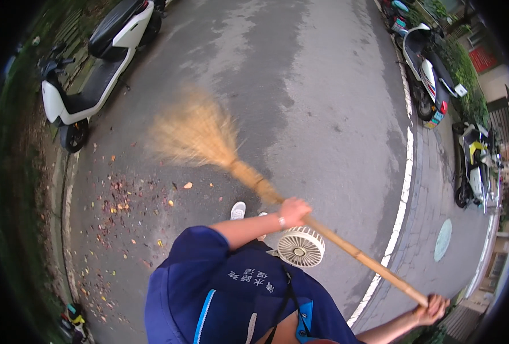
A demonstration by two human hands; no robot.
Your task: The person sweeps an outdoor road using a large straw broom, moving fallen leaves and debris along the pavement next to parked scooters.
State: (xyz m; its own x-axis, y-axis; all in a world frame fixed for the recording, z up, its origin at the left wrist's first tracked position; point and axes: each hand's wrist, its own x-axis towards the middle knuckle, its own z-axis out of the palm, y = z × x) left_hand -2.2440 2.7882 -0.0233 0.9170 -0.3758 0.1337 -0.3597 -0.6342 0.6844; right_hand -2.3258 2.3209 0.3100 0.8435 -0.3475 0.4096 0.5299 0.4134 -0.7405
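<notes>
A long straw broom with a bamboo handle slants across my front. Its bristle head is up and left over the road, smeared by motion, so I cannot tell whether it touches the asphalt. My left hand is wrapped round the handle below the binding. Farther down, at the lower right, my right hand is closed about the handle's end. Fallen leaves, brown, red and yellow, lie scattered on the asphalt to the left of the broom. A small white fan hangs at my chest beside the left wrist.
On the left a white scooter stands by the curb. More scooters are parked on the right, beyond a white road line. A round green cover sits in the right-hand paving. My shoe shows on the road.
</notes>
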